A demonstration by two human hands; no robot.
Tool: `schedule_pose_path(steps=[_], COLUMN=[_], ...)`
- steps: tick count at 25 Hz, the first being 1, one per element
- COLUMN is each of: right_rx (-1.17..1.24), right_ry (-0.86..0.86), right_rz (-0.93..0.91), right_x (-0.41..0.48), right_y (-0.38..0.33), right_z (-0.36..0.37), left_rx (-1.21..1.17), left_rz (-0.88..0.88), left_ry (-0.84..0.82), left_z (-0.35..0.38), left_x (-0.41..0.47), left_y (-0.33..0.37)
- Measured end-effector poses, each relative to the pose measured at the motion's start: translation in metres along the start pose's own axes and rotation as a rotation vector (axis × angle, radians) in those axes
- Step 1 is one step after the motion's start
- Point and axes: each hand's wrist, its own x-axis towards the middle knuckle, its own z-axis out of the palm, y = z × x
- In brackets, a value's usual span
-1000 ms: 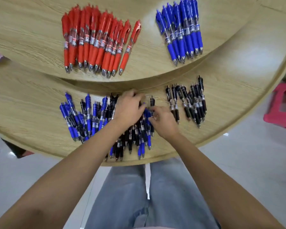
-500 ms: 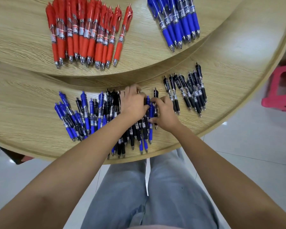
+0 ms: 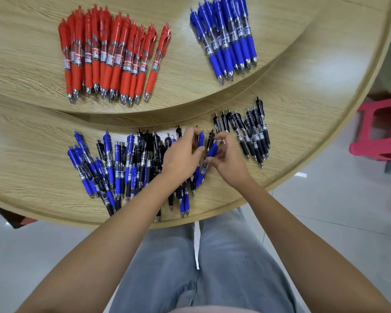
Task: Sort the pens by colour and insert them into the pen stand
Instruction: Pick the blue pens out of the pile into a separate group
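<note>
The person wears loose, faded light-blue denim jeans [image 3: 235, 267].

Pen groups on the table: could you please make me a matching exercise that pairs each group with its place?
Column one:
1. red pens
2. sorted blue pens
3. sorted black pens
4. mixed blue and black pile

Column two:
A. near tier, left and middle
B. far tier, right
C. near tier, right
D. far tier, left

Pairs: 1-D, 2-B, 3-C, 4-A.
</note>
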Motion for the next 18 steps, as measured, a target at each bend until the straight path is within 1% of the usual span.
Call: schedule_pose_path(steps=[2,4,7,9,11,14,16,18], right_rx=[0.047,0.14,0.297,0.341,0.333,0.271,0.162,0.04], right_ry=[0.003,0.032,0.127,0.171,0.186,0.226,0.255,0.25], right_rz=[-0.044,-0.069,-0.087,-0.116,-0.152,-0.183,-0.181,-0.183], right_x=[-0.005,-0.009,-0.01,0.001,0.018,0.057,0.09,0.121], right_y=[-0.007,-0.02,-0.054,-0.077,-0.099,-0.126,-0.14,-0.155], right_z=[-0.012,-0.03,-0.068,-0.092,-0.113,-0.138,-0.149,-0.15], left_rx=[-0.226,-0.389,-0.532,-0.607,-0.618,-0.54,-0.484,-0.441], left_rz=[0.017,0.039,0.102,0.136,0.125,0.052,0.01,-0.037], left_ry=[0.038,0.109,0.228,0.293,0.366,0.472,0.516,0.55], left_z=[-0.003,-0.01,-0.03,-0.046,-0.061,-0.082,-0.091,-0.096], left_x=[-0.015,-0.023,-0.025,-0.016,0.002,0.039,0.064,0.087], left_y=[0.008,0.021,0.052,0.074,0.093,0.113,0.12,0.125])
